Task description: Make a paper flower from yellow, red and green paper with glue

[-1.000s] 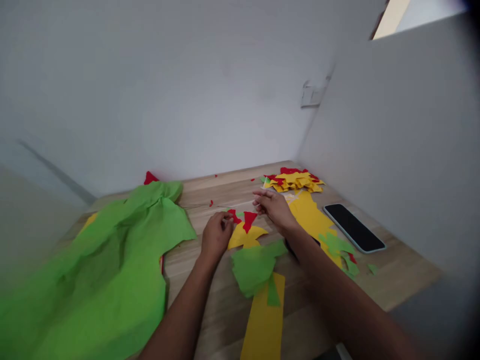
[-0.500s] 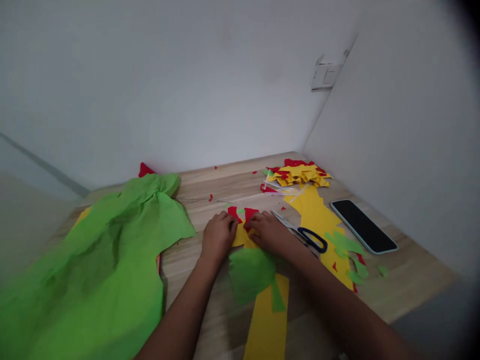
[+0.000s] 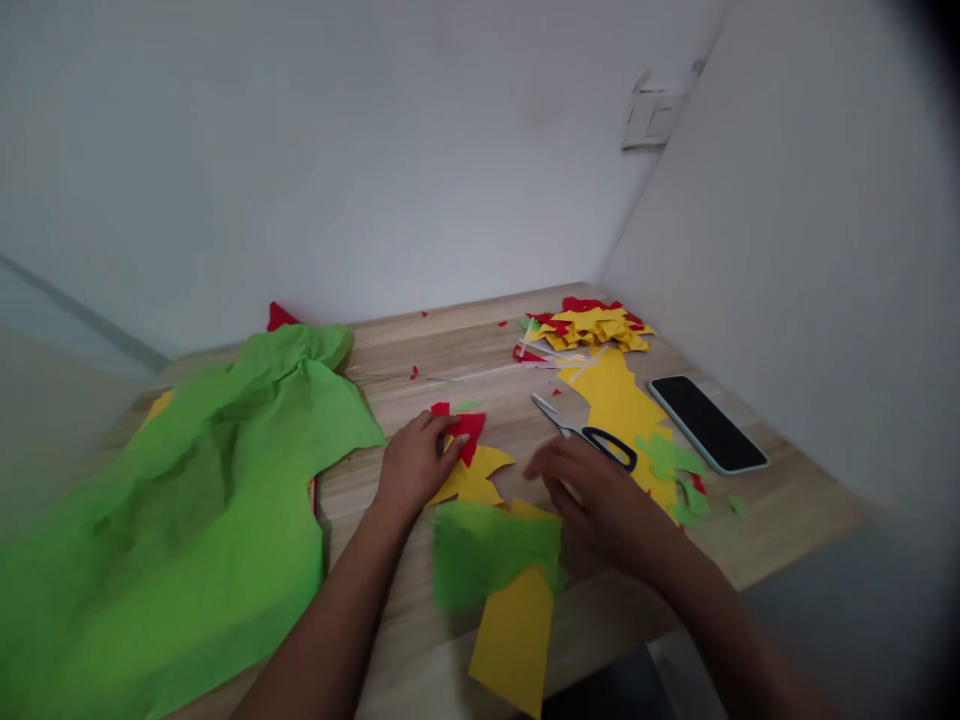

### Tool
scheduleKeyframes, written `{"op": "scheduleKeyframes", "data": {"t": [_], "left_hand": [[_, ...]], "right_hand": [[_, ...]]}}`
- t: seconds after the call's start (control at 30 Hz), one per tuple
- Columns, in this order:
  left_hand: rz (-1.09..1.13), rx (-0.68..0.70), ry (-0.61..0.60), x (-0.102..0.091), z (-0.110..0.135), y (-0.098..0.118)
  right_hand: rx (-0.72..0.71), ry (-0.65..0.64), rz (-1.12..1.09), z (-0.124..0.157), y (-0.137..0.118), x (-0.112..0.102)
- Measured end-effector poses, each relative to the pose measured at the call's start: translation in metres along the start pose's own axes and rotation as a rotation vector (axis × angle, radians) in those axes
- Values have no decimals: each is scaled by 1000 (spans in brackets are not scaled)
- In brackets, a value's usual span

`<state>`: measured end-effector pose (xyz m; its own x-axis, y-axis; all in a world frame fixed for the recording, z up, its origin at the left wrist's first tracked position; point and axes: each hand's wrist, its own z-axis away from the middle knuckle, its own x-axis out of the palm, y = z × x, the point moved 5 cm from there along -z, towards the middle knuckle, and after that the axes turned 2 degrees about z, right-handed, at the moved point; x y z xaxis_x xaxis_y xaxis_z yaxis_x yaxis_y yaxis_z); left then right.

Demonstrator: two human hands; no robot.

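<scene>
1. Left hand (image 3: 411,468), centre of frame: its thumb and fingertips touch the red scrap (image 3: 471,428); I cannot tell whether its grip pinches the scrap or presses it flat.
2. Right hand (image 3: 589,490), right of centre: half a second ago it was beside the left at the red pieces; it has now drawn back toward the lower right. Its grip is loose, thumb and fingers apart, with nothing visible in it.
3. The red scrap overlaps the upper part of a yellow cutout (image 3: 480,482) on the table (image 3: 465,375). It now seems to be in the left hand's care alone.
4. Below, a yellow strip (image 3: 514,630) has shifted, so its lower end shows; a green scrap (image 3: 480,540) lies across it.
5. Scissors (image 3: 577,429) lie just beyond the right hand.
</scene>
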<state>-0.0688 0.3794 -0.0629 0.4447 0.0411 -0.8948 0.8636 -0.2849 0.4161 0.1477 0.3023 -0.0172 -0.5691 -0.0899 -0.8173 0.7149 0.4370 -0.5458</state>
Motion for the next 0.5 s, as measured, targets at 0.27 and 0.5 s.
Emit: {"op": "scheduleKeyframes", "data": {"t": [0.27, 0.5], "left_hand": [[174, 379, -65, -17, 26, 38], [92, 536, -325, 5, 55, 68]], "right_hand": [[267, 128, 201, 72, -2, 50], [253, 210, 117, 44, -9, 52]]}}
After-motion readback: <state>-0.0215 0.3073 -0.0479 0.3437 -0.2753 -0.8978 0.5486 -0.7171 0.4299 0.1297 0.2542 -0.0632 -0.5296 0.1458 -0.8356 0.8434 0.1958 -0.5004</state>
